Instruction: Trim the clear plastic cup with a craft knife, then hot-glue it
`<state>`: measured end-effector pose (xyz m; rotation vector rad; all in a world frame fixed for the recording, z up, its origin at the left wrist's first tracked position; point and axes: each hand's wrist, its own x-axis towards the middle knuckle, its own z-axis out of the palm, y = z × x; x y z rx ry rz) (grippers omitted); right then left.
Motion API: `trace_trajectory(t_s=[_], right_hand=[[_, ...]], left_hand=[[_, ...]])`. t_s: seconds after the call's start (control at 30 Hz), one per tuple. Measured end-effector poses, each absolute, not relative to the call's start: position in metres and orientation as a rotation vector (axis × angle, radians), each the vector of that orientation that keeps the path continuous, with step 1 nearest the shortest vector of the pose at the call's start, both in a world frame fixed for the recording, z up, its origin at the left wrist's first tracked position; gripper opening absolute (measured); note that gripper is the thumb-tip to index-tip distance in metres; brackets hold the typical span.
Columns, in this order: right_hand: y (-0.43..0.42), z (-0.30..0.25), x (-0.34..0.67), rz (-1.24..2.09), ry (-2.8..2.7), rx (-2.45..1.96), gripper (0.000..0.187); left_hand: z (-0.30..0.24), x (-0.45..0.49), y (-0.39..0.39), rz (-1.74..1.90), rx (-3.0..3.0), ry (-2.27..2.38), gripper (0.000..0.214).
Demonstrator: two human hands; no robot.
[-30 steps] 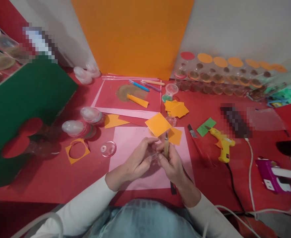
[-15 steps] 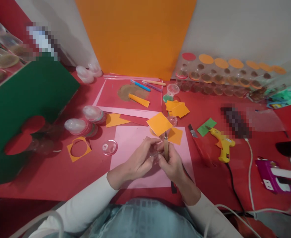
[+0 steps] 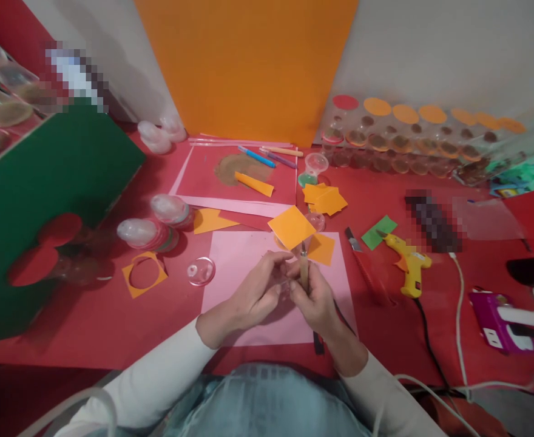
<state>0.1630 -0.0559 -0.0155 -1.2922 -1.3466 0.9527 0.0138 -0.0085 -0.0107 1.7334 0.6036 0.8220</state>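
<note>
Over a pink sheet (image 3: 230,261), my left hand (image 3: 258,294) curls its fingers around a small clear plastic piece (image 3: 285,280). The piece is partly hidden, and I cannot make out its full shape. My right hand (image 3: 315,297) is closed around a slim tool with a wooden handle (image 3: 304,270), its short metal tip pointing away from me. The right thumb also presses against the clear piece. Just beyond the tip is an orange paper square (image 3: 292,227), and a second orange square (image 3: 321,249) lies to its right.
Clear lid (image 3: 201,271) and orange frame with round hole (image 3: 144,274) lie left, near stacked clear cups (image 3: 139,233). To the right are a red utility knife (image 3: 369,276) and a yellow glue gun (image 3: 406,261) with its cord. A green board (image 3: 43,206) stands left.
The view has shifted very slightly. Both hands keep the same grip and place, with only slight finger movement.
</note>
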Motion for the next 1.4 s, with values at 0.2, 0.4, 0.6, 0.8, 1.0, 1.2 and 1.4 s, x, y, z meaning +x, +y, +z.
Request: trace_trajectory(t_s=[0.2,0.4,0.6,0.8,1.0,1.2,1.4], right_hand=[[-0.057,-0.0136,0.1621,1.005,-1.318,-1.341,0.014],[-0.0552,-0.0143,0.1621,0.932,-1.355,-1.306,0.009],[-0.0539,-0.0134,0.1625,0.927,-1.377,-1.296,0.011],[-0.0538,-0.013,0.1625,0.91,-1.388,-1.271,0.014],[-0.055,-0.0119,0.163,0.96,-1.366,-1.278,0.008],[-0.0552,-0.0136,0.1632,0.944,-1.378,-1.294,0.01],[-0.0543,-0.0124,0.1625,0.926,-1.384,-1.287,0.012]], left_hand=[[-0.0094,0.0119,-0.0079,0.828,1.813,0.636,0.036],[-0.0073,0.0121,-0.0086,0.809,1.8,0.653,0.033],[-0.0058,0.014,-0.0085,0.807,1.801,0.633,0.029],[-0.0071,0.0141,-0.0087,0.797,1.778,0.634,0.031],[-0.0091,0.0131,-0.0106,0.813,1.67,0.642,0.034],[-0.0068,0.0128,-0.0094,0.802,1.747,0.656,0.033],[-0.0047,0.0143,-0.0093,0.767,1.74,0.66,0.03]])
